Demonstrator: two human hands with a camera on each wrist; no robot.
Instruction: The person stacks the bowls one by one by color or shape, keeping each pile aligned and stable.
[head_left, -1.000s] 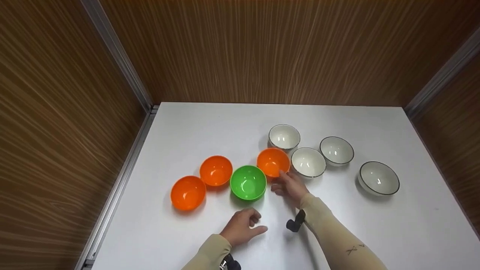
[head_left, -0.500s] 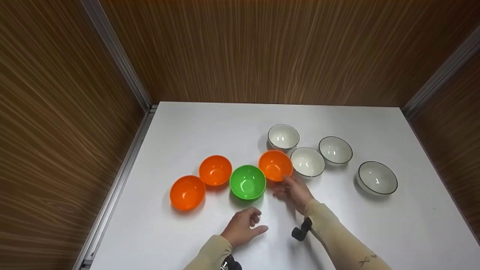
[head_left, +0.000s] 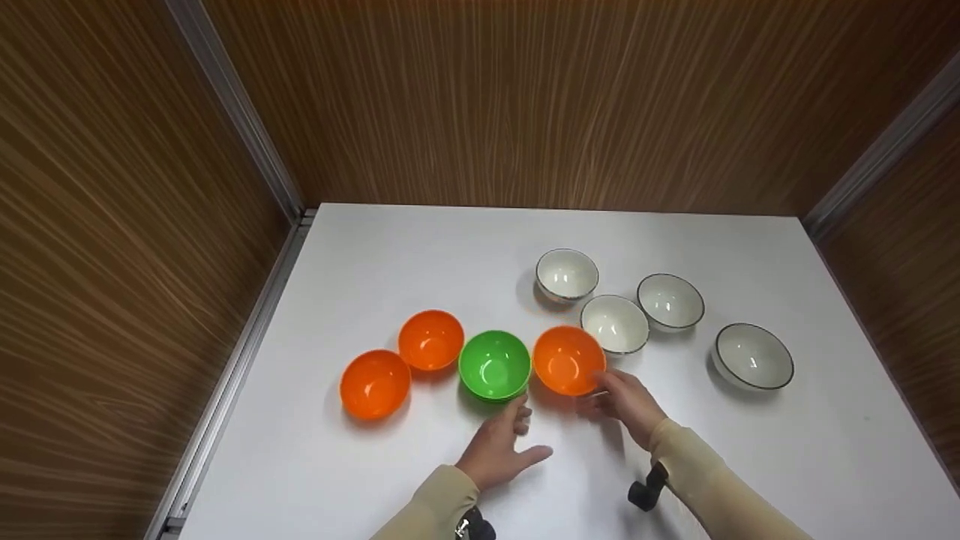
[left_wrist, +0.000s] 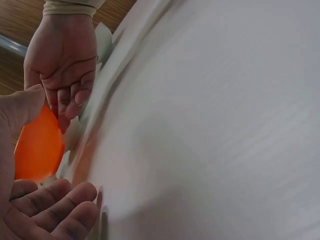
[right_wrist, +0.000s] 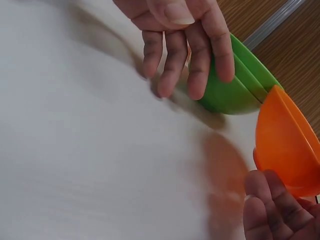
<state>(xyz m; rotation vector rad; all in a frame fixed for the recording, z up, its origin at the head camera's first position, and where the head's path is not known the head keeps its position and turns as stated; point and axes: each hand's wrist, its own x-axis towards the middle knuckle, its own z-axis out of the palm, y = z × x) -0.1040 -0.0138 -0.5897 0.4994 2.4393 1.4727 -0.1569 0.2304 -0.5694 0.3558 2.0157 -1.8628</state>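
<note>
My right hand (head_left: 626,405) holds an orange bowl (head_left: 568,361) by its near right side, thumb at the rim and fingers (right_wrist: 280,205) under the wall. The bowl's shadow falls on the white table apart from it in the right wrist view. Just left of it stand nested green bowls (head_left: 494,366), two rims showing in the right wrist view (right_wrist: 235,82). My left hand (head_left: 499,448) is nearest the green bowls, fingers loosely extended, thumb spread, nothing in its grasp. In the left wrist view the held orange bowl (left_wrist: 40,147) appears beyond the left fingers.
Two more orange bowls (head_left: 375,385) (head_left: 431,340) sit left of the green ones. Several white bowls with dark rims (head_left: 615,324) stand at the back and right of the white table (head_left: 420,255). Wood-grain panels (head_left: 510,105) wall the back and sides.
My right hand has drawn the orange bowl toward me and slightly right, away from the rear white bowl. My left hand has moved forward and a little right, closer to the green bowls.
</note>
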